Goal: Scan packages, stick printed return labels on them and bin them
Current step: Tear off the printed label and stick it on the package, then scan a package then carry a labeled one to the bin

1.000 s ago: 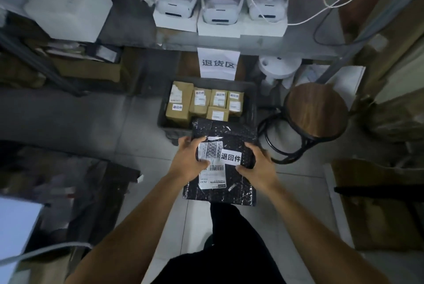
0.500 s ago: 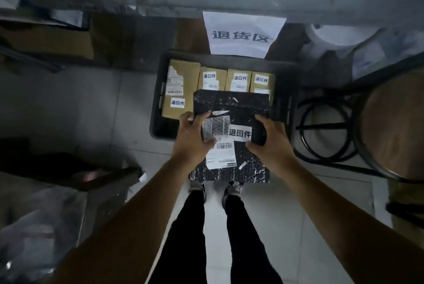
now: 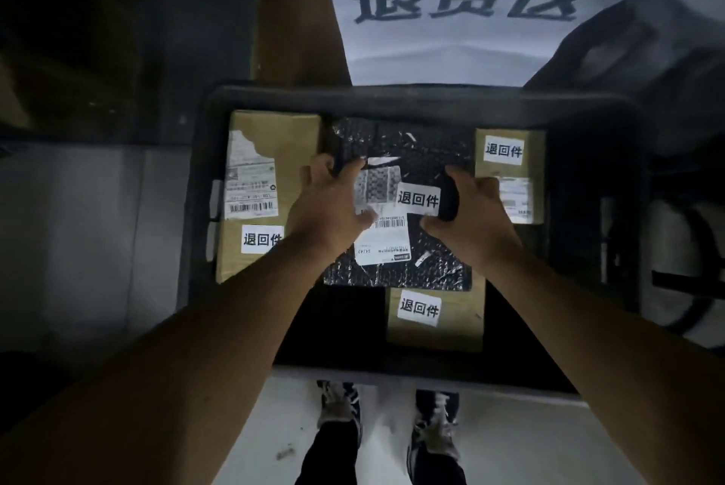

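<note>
My shoes (image 3: 392, 422) stand on the pale floor (image 3: 529, 445) just short of the bin's near rim. My bare forearms reach out over that rim. Both hands have hold of the black mailer (image 3: 404, 272): my left hand (image 3: 329, 210) grips its left edge, thumb lying across the white shipping label (image 3: 382, 245) and fingers curled over the top; my right hand (image 3: 470, 218) grips the right edge, thumb on top and fingers wrapped round the side. Each grip is closed on the mailer.

The mailer sits over the middle of the dark bin (image 3: 392, 100), within its walls; whether it rests on the boxes below I cannot tell. A white return sticker (image 3: 418, 199) lies on its top between my thumbs. Poking out from under its near edge is a small brown box (image 3: 435, 335) with its own sticker. To the left lies a long box (image 3: 270, 131), stickered and carrying a torn label. To the right stands another box (image 3: 510, 139), stickered as well.

Past the far rim hangs a white sign (image 3: 470, 45) with large black characters.
</note>
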